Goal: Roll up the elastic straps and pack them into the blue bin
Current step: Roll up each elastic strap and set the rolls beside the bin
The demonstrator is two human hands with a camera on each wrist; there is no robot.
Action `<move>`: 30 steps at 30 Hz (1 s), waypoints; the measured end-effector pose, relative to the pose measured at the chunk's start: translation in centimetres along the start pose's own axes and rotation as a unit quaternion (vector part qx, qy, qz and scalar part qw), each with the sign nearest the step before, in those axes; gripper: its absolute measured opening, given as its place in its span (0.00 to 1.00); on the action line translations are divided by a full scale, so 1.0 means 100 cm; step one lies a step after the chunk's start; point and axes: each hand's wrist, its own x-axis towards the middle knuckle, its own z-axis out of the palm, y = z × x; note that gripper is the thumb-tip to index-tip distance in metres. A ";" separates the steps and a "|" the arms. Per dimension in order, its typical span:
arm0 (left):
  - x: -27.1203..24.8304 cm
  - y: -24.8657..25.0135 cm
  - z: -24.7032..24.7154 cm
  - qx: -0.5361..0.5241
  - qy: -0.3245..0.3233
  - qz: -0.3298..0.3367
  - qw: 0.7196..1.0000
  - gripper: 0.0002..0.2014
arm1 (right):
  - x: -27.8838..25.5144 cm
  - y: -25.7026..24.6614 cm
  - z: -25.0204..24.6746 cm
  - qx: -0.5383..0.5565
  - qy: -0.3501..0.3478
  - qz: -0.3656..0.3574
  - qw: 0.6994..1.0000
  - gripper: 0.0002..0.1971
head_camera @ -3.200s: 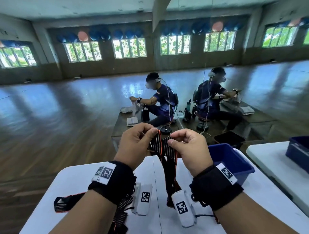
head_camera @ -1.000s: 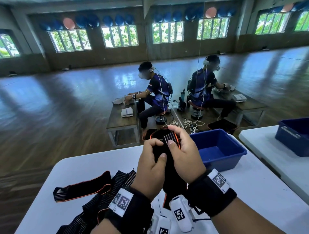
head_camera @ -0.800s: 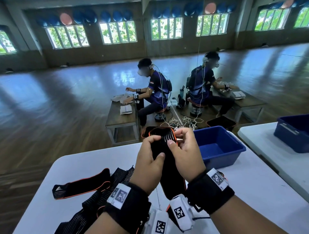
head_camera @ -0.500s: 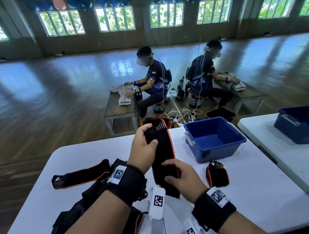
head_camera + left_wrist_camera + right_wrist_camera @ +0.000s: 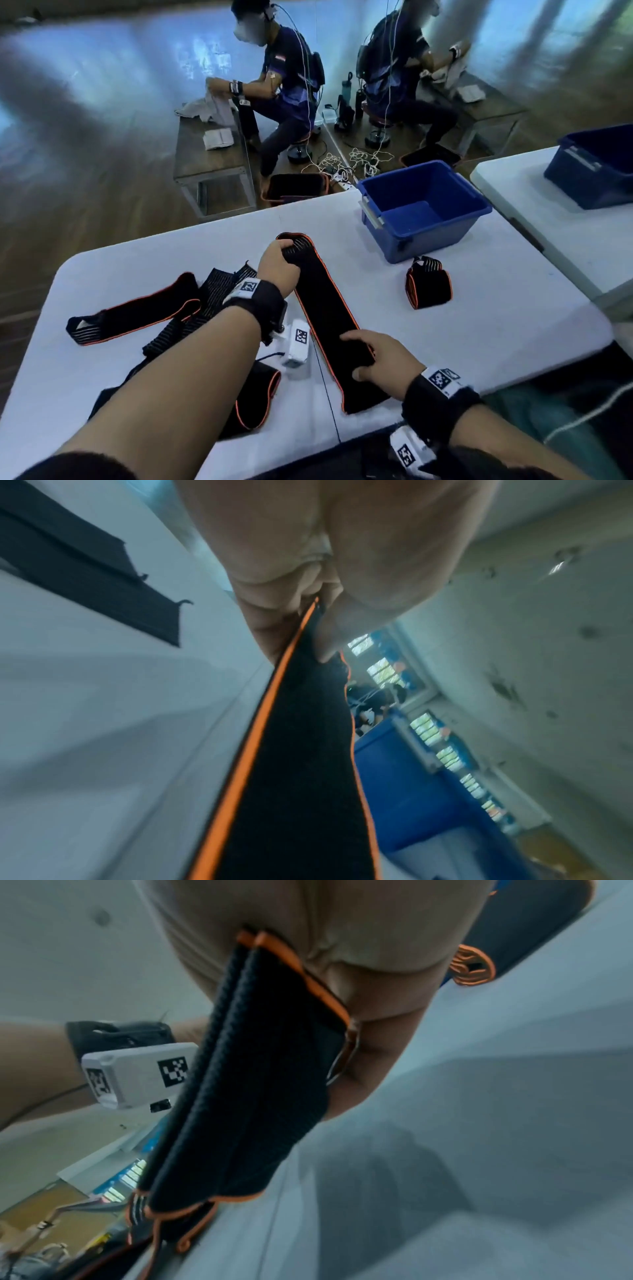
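A long black elastic strap (image 5: 329,315) with orange edging lies stretched along the white table (image 5: 496,308), doubled over on itself. My left hand (image 5: 279,260) grips its far end, thumb and fingers pinching the fabric (image 5: 308,723). My right hand (image 5: 376,356) holds the near part, fingers curled round the doubled strap (image 5: 246,1091). A rolled strap (image 5: 428,282) stands on the table just in front of the blue bin (image 5: 421,209), which shows nothing inside. Loose straps (image 5: 137,313) lie in a heap at the left.
A second white table (image 5: 561,240) with another blue bin (image 5: 596,164) stands at the right. Beyond the far edge sit two people at low benches, with cables and a dark tray (image 5: 294,188) on the wooden floor. Another strap (image 5: 253,397) lies under my left forearm.
The strap was held up in both hands before my chest; now it is laid flat along the table. My right hand slid back to its near part, and my view tilted down.
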 end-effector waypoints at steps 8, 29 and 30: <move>0.014 -0.041 0.023 0.240 -0.103 0.000 0.965 0.31 | -0.010 0.020 0.020 -0.138 0.052 0.070 0.987 0.24; -0.116 -0.037 0.001 0.332 -0.274 0.171 0.886 0.08 | 0.002 0.027 0.013 -0.053 0.064 0.051 0.995 0.13; -0.130 -0.043 0.003 0.331 -0.279 0.155 0.888 0.11 | 0.002 0.028 0.013 -0.039 0.059 0.053 0.996 0.14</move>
